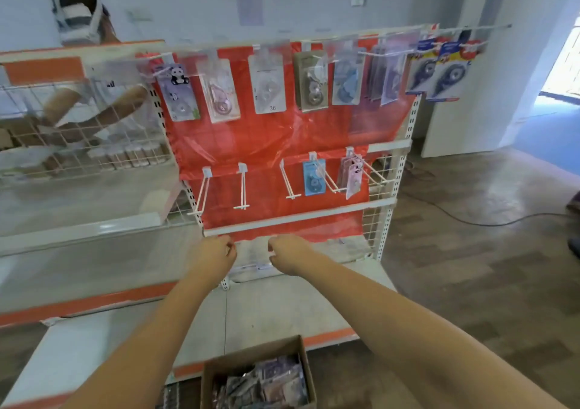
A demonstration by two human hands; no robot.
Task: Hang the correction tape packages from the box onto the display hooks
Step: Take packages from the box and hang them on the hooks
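head view: both hands reach toward the foot of the red-backed display, fingers curled; the left hand [216, 251] and right hand [290, 248] seem to pinch the two ends of a pale, clear-wrapped bundle [252, 259] lying on the shelf [282, 295], though blur leaves it unclear whether either truly grips it. its long axis runs left to right between the hands, so neither is plainly nearer. the cardboard box [254, 374] of correction tape packages sits below and behind the hands, near the body. the lower hooks lie straight above the hands: five in that row, three bare [241, 186], two carrying packages [314, 178]. the top row holds about nine groups of hung packages [271, 85]; exact count is blurred
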